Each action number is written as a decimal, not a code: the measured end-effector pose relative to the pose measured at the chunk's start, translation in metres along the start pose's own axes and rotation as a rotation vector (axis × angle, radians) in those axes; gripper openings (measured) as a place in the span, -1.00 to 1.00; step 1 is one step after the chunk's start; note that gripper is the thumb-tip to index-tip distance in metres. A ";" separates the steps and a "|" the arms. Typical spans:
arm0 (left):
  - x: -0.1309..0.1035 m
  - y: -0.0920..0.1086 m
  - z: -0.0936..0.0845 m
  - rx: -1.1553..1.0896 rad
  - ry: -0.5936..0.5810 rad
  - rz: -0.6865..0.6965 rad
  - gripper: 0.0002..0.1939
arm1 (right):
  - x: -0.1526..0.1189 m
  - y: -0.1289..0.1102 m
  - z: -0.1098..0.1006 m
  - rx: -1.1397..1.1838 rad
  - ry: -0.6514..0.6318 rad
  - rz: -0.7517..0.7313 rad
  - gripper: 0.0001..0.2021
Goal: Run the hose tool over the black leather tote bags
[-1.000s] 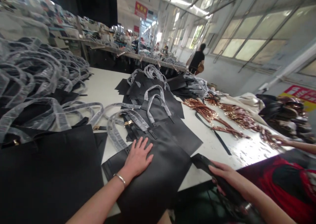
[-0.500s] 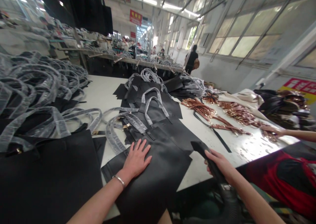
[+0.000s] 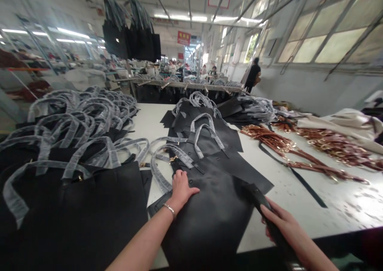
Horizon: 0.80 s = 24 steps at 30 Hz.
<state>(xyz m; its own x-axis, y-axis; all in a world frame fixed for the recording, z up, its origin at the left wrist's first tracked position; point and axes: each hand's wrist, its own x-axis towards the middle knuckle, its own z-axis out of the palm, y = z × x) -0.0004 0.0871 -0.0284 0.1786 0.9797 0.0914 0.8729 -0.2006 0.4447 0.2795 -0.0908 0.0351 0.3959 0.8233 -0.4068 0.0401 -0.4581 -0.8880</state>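
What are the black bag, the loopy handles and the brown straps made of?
Bag: likely smooth leather or fake leather; it has a soft sheen. Handles: wrapped in crinkly, see-through plastic. Straps: maybe leather, with shiny, gold-looking metal clips.

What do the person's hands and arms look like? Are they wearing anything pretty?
Yes! A shiny, silver-coloured bracelet goes round the wrist of the left hand. It looks like a thin, smooth band. I can't see one on the right hand's wrist. Neither hand has a glove, and no sleeves show on the forearms.
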 end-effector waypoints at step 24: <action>0.088 -0.036 -0.059 0.115 -0.352 0.676 -0.73 | -0.005 -0.009 0.068 -0.159 -0.266 -0.153 -0.17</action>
<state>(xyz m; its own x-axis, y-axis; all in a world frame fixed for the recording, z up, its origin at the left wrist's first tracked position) -0.0430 0.1804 0.0162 0.8073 0.5900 0.0134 0.5604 -0.7735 0.2961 0.2150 -0.0683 0.0306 0.1216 0.9356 -0.3315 0.2315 -0.3515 -0.9071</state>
